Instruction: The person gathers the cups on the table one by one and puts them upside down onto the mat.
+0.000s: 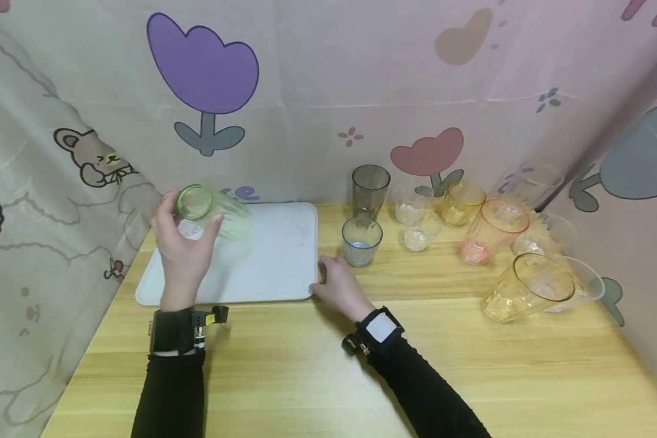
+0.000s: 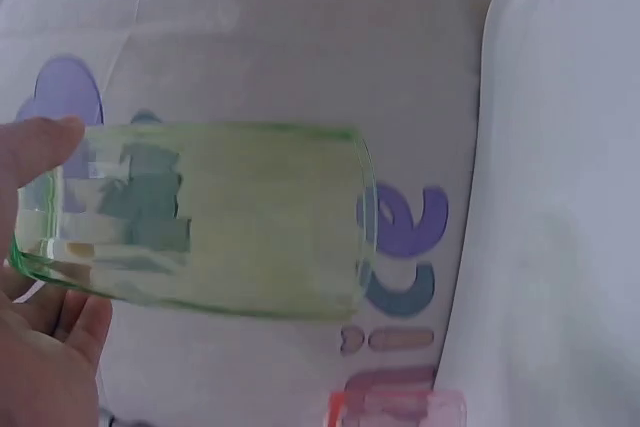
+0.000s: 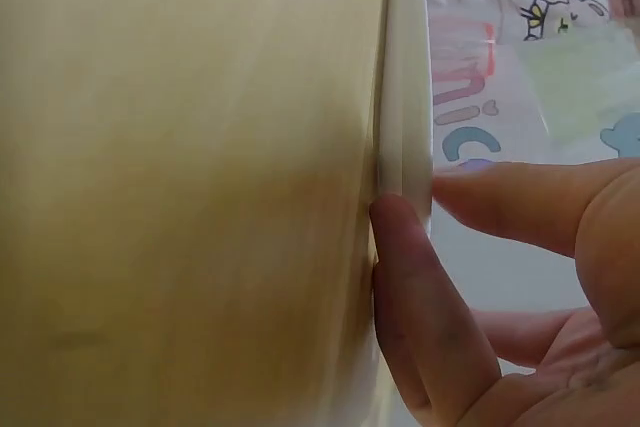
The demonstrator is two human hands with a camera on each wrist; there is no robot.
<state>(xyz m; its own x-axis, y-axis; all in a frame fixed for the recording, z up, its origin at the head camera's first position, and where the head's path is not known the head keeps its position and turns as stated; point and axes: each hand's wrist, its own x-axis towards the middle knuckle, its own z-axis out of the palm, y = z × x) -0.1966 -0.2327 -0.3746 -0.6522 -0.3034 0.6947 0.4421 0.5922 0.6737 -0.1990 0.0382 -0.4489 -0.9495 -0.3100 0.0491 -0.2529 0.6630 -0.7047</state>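
My left hand (image 1: 186,249) grips a pale green glass (image 1: 232,219) around its thick-edged base, over the back left part of a white tray (image 1: 274,261). The glass is held upside down; in the left wrist view its open rim (image 2: 367,227) points toward the tray. A pink-red glass (image 2: 400,409) stands beside it on the tray, mostly hidden behind my left hand in the head view. My right hand (image 1: 342,286) pinches the tray's right front edge between thumb (image 3: 520,202) and fingers.
Right of the tray stand a dark grey tumbler (image 1: 371,182), a blue-grey glass (image 1: 362,240), a small clear glass (image 1: 421,234), a yellow glass (image 1: 462,204), a pink glass (image 1: 493,228) and an amber glass (image 1: 528,289), with several clear ones. A patterned curtain (image 1: 306,121) hangs directly behind the table.
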